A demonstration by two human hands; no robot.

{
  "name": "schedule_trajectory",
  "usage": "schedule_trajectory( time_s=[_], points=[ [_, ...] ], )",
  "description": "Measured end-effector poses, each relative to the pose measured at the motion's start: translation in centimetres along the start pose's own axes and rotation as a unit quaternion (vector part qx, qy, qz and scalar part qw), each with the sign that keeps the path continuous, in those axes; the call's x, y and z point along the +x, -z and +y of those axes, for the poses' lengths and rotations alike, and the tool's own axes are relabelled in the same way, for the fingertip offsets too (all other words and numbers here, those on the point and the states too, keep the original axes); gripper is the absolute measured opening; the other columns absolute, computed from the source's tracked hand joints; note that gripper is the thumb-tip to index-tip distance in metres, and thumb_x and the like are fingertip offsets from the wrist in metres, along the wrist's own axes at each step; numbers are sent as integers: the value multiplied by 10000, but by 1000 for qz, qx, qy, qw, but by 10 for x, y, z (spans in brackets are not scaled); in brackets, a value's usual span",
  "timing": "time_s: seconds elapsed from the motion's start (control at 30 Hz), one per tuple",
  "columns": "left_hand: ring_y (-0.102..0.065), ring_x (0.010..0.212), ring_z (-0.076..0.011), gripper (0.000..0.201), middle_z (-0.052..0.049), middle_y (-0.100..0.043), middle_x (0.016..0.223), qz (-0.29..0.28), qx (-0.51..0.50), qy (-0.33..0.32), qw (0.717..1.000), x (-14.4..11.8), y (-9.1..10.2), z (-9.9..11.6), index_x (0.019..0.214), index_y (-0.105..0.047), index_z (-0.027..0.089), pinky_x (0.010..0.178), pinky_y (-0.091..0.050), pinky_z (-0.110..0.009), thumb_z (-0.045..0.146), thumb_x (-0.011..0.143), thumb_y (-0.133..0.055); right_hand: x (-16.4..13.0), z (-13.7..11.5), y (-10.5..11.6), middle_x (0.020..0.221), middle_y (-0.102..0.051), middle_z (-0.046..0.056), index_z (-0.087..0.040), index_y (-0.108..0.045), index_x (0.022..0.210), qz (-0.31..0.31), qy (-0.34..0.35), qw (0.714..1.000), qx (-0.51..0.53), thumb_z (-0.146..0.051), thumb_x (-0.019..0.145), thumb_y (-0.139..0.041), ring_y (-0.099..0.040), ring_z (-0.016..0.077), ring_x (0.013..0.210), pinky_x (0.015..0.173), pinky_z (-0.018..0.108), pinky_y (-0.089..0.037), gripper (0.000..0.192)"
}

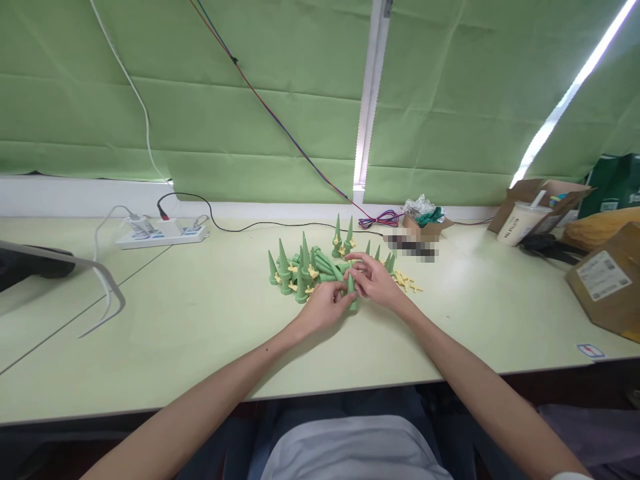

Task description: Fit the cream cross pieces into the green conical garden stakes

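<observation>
My left hand pinches a green cone-shaped piece that stands upright near the table's middle. My right hand closes on the same piece from the other side, its fingers near the tip; whether a small part sits in them is hidden. Left of my hands stand several green cones on round bases with small yellow parts attached. Two more such cones are behind. Green rods lie in a pile between them. Beside my right hand are further green cones and loose yellow branched parts.
A white power strip with plugs lies at the back left, a black cable running from it. A curved grey object juts in at left. A drink cup, an open box and a cardboard box stand at right.
</observation>
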State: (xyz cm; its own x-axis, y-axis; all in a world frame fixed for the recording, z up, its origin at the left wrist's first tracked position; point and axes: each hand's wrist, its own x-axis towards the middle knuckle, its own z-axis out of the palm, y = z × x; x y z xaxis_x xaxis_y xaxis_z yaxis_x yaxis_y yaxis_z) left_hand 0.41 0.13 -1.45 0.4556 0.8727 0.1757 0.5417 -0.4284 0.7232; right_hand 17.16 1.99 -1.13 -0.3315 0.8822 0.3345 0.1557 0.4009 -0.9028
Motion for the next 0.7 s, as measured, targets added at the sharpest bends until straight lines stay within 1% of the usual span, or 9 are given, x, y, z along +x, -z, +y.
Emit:
schedule_trajectory(
  time_s=[0.07, 0.2, 0.33, 0.43, 0.53, 0.6, 0.7],
  points=[
    [-326, 506, -115, 353, 34, -394, 529, 3, 7, 4, 1000, 0, 0, -1, 652, -553, 173, 504, -241, -265, 454, 854, -483, 0, -2, 0, 813, -603, -1, -231, -474, 1153, -4, 0, 1000, 1, -326, 909, -452, -455, 68, 419, 427, 221, -391, 262],
    [-325, 504, -111, 330, 36, -379, 528, 7, 20, 5, 1000, 0, -1, -1, 597, -449, 183, 496, -232, -270, 411, 830, -503, -1, -2, 0, 823, -617, 8, -240, -508, 1133, -9, 6, 1000, -29, -354, 913, -459, -460, 81, 432, 437, 233, -395, 253],
    [-294, 490, -102, 313, 43, -334, 508, 15, 28, 3, 999, 0, -2, 0, 562, -346, 192, 492, -209, -274, 329, 777, -526, -1, 1, 1, 836, -633, 14, -229, -538, 1121, 11, 26, 997, -73, -360, 922, -461, -477, 92, 457, 461, 238, -406, 250],
    [-287, 485, -100, 306, 43, -325, 499, 12, 31, 1, 999, -1, -2, 1, 547, -319, 194, 488, -201, -277, 289, 743, -534, -1, 2, 3, 844, -649, 22, -213, -564, 1104, 52, 38, 987, -146, -360, 940, -437, -495, 101, 486, 508, 244, -419, 254],
    [-293, 481, -102, 333, 43, -325, 492, 5, 37, 7, 999, -2, -2, 2, 536, -316, 193, 485, -208, -278, 313, 750, -541, 0, 4, 4, 857, -670, 30, -201, -589, 1077, 94, 51, 970, -220, -328, 949, -428, -544, 118, 552, 584, 251, -435, 242],
    [-303, 480, -103, 361, 42, -333, 486, 1, 43, 9, 999, -2, -2, 2, 526, -320, 191, 487, -222, -278, 344, 766, -542, 1, 6, 5, 862, -685, 34, -195, -592, 1073, 107, 54, 962, -246, -288, 947, -429, -594, 135, 617, 640, 256, -444, 227],
    [-337, 481, -107, 375, 38, -371, 486, 8, 54, 10, 998, -2, -3, 2, 524, -337, 190, 488, -240, -275, 370, 784, -539, 3, 12, 7, 866, -700, 37, -190, -592, 1073, 107, 55, 954, -276, -222, 929, -442, -639, 157, 709, 701, 264, -449, 211]
  ],
)
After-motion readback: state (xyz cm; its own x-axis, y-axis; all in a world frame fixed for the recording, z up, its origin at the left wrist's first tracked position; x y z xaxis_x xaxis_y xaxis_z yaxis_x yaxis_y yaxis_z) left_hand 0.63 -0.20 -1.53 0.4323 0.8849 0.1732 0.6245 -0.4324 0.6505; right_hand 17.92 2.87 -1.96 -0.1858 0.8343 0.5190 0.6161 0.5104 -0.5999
